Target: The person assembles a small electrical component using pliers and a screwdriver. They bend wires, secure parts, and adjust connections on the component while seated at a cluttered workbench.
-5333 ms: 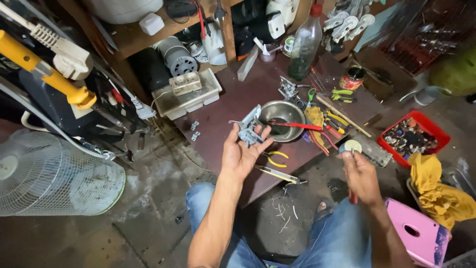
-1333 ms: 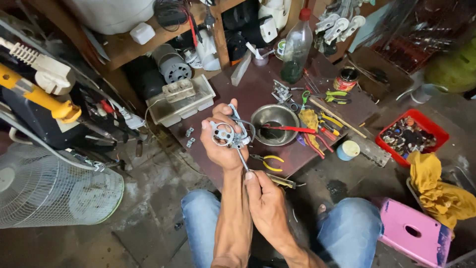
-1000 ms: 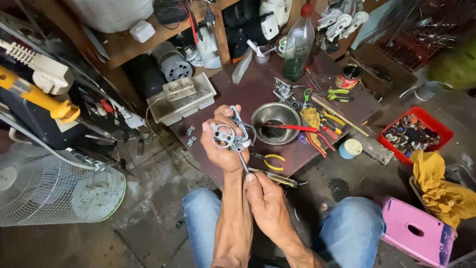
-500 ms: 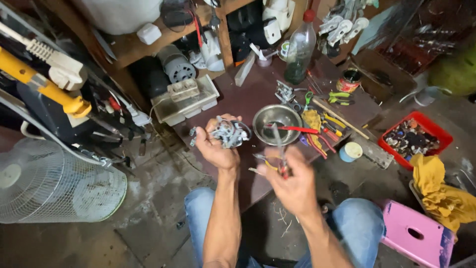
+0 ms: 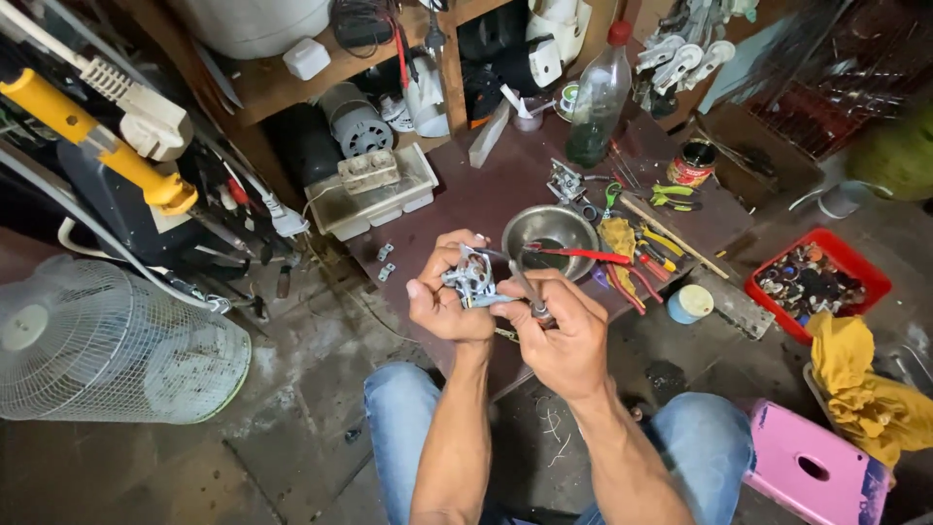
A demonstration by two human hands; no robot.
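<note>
Returned from the worktop (image 5: 466,199): right hand (image 5: 564,335), gripping a thin tool (image 5: 525,287), meeting the metal motor part (image 5: 471,279) clamped in left hand (image 5: 442,301), at 7 o'clock of steel bowl (image 5: 550,233). Best held steady, tip seated squarely.

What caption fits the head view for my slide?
Left hand holds a small metal part while right hand applies a thin tool.

Dim, even workshop light, dark shelf recesses, soft shadows, sharp centre, wide-angle bending at the edges
</note>
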